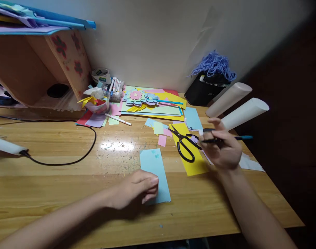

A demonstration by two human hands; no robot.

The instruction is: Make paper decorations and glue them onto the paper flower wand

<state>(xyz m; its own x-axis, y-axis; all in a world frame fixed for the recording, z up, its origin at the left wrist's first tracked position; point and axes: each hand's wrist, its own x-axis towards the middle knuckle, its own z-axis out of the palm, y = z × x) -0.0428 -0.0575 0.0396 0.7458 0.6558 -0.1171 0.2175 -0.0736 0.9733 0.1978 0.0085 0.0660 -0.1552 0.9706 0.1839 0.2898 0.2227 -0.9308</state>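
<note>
- The black-handled scissors point(182, 137), taken as landmark, are laid partly on a yellow sheet point(195, 166) on the desk point(69, 186).
- A light-blue card point(154, 164) is placed left of the scissors and nearer the person; small green marks point(155, 154) are seen at its far end.
- The left hand point(137, 188), left of and nearer than the scissors, is curled into a loose fist over the card's near left part; whether the card is pressed, or anything is enclosed, cannot be told.
- Just right of the scissors, a slim pen point(244, 137) with a teal end is gripped in the fingers of the raised right hand point(225, 148).
- The card is judged light, thin and easily creased; it is best held flat by fingertips near its plain edges, with the green marks left untouched in case of smearing.
- The pen is judged light, stiff and rather smooth, and is best taken along its barrel.
- Left of the scissors, a pink paper square point(162, 140) is seen, likely light enough to be shifted by a sleeve.
</note>
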